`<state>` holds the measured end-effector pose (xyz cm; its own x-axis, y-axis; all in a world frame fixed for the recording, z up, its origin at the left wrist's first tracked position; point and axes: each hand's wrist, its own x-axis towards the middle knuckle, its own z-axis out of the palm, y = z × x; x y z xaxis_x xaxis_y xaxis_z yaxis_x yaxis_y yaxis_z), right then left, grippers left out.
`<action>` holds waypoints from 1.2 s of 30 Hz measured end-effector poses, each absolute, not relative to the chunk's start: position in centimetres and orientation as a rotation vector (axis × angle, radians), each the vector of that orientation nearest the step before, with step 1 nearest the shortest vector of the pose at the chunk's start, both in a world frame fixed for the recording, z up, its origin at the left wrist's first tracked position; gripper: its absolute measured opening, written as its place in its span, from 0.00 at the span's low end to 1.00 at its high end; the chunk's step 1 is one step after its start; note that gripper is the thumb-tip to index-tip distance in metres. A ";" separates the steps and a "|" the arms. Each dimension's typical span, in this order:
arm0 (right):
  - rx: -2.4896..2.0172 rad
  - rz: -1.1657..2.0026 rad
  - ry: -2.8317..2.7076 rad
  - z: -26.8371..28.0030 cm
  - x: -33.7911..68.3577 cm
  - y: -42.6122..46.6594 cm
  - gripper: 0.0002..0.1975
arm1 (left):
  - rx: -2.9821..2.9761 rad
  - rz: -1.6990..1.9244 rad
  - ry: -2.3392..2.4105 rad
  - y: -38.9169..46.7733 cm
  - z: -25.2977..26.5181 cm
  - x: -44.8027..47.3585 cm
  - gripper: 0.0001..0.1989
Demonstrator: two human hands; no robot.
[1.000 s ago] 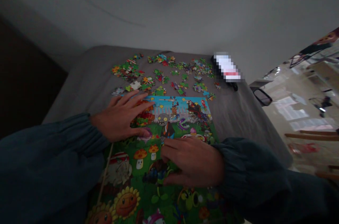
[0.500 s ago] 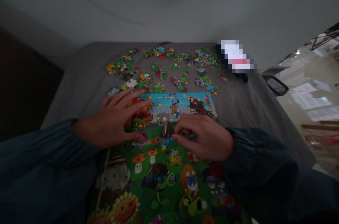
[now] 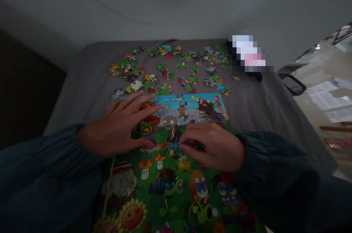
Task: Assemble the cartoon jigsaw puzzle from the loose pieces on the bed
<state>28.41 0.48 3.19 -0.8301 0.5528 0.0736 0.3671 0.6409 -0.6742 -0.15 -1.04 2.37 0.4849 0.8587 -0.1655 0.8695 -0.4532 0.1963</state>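
Observation:
A brightly coloured cartoon picture sheet (image 3: 176, 167), printed with zombies, mushrooms and sunflowers, lies in front of me. My left hand (image 3: 118, 126) is spread over its upper left part, fingers apart and thumb near a purple figure. Over the right of the middle, beside the grey zombie, my right hand (image 3: 210, 146) is curled, thumb and forefinger close together. Anything between those fingertips is hidden. Loose jigsaw pieces (image 3: 128, 68) lie in groups beyond the sheet's top edge, with a pale piece (image 3: 136, 85) just past my left fingers.
Grey cloth (image 3: 88, 75) covers the surface under everything. A phone-like device with a blurred screen (image 3: 249, 53) lies at the back right. Eyeglasses (image 3: 294, 84) show by the right edge. A pale wall (image 3: 165, 5) rises behind.
The view has shifted slightly. My right hand has dipped a little against the picture, its fingertips still close together. My left hand keeps nearly the same place and spread.

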 end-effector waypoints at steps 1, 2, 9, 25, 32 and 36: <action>-0.743 0.979 -2.589 3.2 28.4 0.5 0.10 | 2.488 -0.055 1.478 -1.0 2.4 -0.1 0.47; -0.741 0.981 -2.589 3.2 28.4 0.4 0.09 | 2.497 -0.052 1.481 -1.1 2.3 -0.1 0.47; -0.730 1.026 -2.598 2.9 28.4 0.4 0.09 | 2.505 -0.050 1.463 -1.0 2.4 -0.1 0.46; -0.737 1.046 -2.624 2.9 28.3 0.4 0.09 | 2.555 -0.035 1.444 -1.0 2.6 0.0 0.43; -0.734 1.053 -2.621 2.9 28.4 0.4 0.10 | 2.567 -0.028 1.425 -1.0 2.5 0.0 0.44; -0.733 1.043 -2.619 2.9 28.4 0.4 0.10 | 2.573 -0.023 1.429 -0.9 2.6 0.0 0.44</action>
